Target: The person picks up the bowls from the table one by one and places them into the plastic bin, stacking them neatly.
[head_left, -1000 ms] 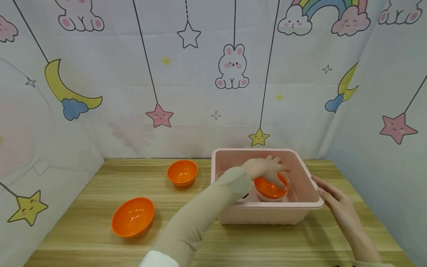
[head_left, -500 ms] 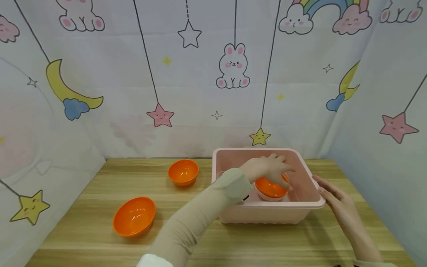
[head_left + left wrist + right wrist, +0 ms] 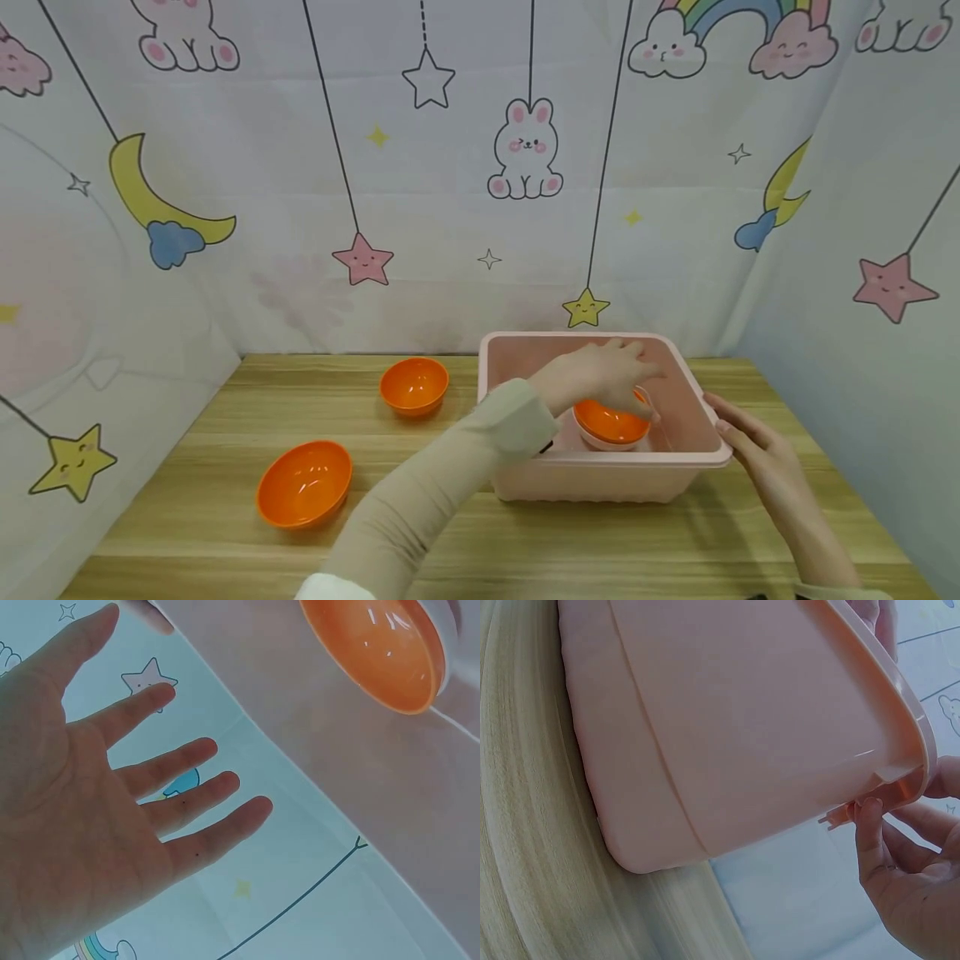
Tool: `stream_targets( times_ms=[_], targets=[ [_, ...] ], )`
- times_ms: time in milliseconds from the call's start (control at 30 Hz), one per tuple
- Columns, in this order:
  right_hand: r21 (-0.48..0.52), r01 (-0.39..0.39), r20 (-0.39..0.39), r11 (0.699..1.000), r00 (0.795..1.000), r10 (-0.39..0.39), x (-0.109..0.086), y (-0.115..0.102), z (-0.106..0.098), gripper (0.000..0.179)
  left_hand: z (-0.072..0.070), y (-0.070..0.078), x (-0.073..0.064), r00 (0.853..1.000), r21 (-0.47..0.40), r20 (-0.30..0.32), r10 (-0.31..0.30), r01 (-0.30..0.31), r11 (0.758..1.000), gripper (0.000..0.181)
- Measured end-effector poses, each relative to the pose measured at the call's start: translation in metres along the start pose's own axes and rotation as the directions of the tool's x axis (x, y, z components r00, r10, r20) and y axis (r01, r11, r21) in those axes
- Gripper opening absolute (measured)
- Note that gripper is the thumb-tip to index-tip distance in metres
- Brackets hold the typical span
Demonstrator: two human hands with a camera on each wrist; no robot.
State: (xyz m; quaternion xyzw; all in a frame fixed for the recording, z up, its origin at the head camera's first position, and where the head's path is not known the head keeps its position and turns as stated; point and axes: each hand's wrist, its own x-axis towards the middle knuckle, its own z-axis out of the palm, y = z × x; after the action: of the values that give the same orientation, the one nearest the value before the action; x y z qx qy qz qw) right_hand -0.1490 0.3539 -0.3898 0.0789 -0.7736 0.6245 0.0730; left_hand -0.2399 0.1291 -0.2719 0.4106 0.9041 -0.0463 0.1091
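My left hand point(image 3: 603, 377) hovers over the pink plastic bin point(image 3: 607, 461), fingers spread and holding nothing. Below it, inside the bin, sits an orange bowl point(image 3: 609, 423) with a pale rim of something white around its underside. The left wrist view shows the open palm point(image 3: 97, 817) apart from the orange bowl point(image 3: 382, 652). At the bin's right side, my right hand point(image 3: 761, 450) grips the rim. Seen from the right wrist, its thumb and fingers point(image 3: 870, 840) close around the rim and a clip-like handle part point(image 3: 896, 791) of the bin.
Two more orange bowls stand on the wooden table point(image 3: 210, 450) left of the bin: a smaller bowl point(image 3: 414, 387) at the back and a larger bowl point(image 3: 305, 485) nearer. A patterned curtain point(image 3: 420, 183) encloses the back and sides. My left sleeve point(image 3: 442, 492) crosses the bin's front left.
My left hand has lifted slightly off the bowl in the bin, its fingers spreading. The right hand keeps its hold on the rim, and the bowls stay where they were.
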Motion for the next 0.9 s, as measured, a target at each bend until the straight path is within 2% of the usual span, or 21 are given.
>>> stream_targets(
  times_ms=[300,667,900],
  targets=[
    [0.003,-0.002,-0.001,1.0,1.0,0.002,0.001,0.001,0.0,0.047,-0.001,-0.006,-0.009,0.998,0.016,-0.058,0.029,-0.028,0.999,0.063],
    [-0.007,-0.015,-0.004,1.0,1.0,0.015,0.0,0.003,-0.002,0.047,0.003,-0.009,-0.021,0.999,0.015,-0.049,0.019,-0.018,1.0,0.062],
    [0.011,0.002,0.002,1.0,1.0,-0.002,0.0,0.003,0.0,0.047,0.004,-0.012,-0.033,0.997,0.056,-0.076,0.033,-0.029,0.998,0.059]
  ],
)
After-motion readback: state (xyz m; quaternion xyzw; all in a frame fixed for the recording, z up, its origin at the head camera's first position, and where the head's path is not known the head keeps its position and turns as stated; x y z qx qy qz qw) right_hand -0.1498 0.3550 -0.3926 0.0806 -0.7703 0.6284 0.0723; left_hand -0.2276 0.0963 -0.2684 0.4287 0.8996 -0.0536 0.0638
